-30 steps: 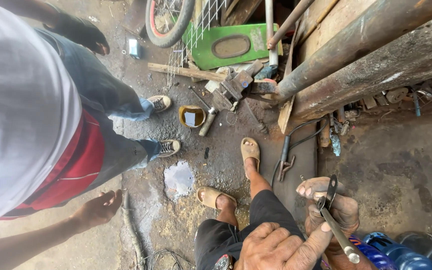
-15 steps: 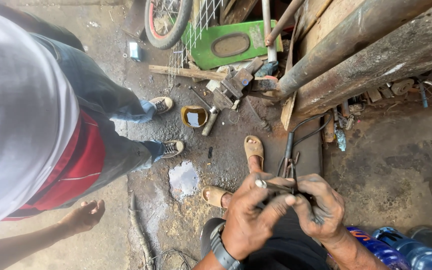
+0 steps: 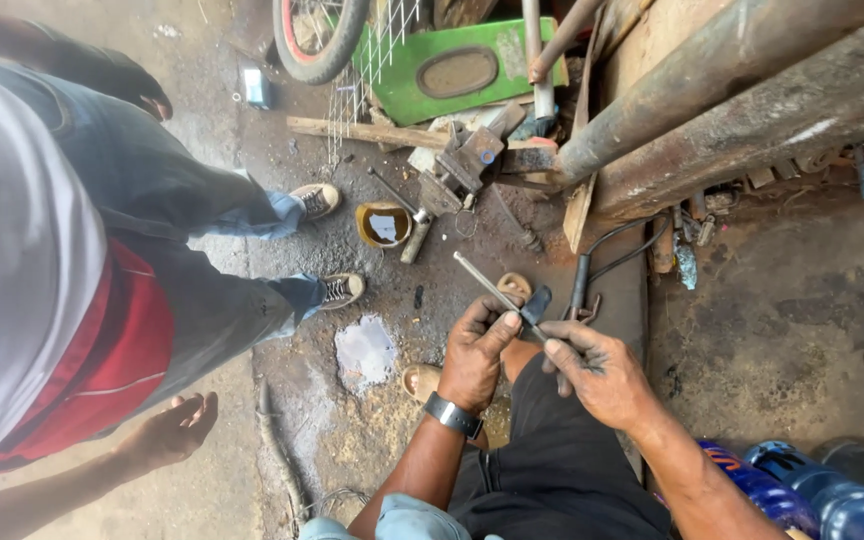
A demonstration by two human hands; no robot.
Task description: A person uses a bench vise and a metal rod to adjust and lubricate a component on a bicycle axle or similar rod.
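My left hand (image 3: 477,350), with a dark watch on its wrist, pinches a thin metal rod (image 3: 482,280) that points up and left. My right hand (image 3: 592,365) grips the lower end of the same tool, where a dark flat head (image 3: 537,302) sticks out between the two hands. Both hands are grimy and meet above my knees, over my sandalled feet (image 3: 422,380). Which part of the tool each finger touches is partly hidden.
Another person in jeans, a red and white shirt and sneakers (image 3: 337,290) stands at left, a hand (image 3: 172,430) hanging low. On the dirt floor lie a bench vise (image 3: 462,165), a yellow bowl (image 3: 382,225), a green board (image 3: 452,70) and a wheel (image 3: 317,35). Rusty pipes (image 3: 732,90) and blue bottles (image 3: 812,490) are at right.
My hands came together and lifted the tool in front of me, where earlier only the right held it low at the right. The other person's hand shifted slightly.
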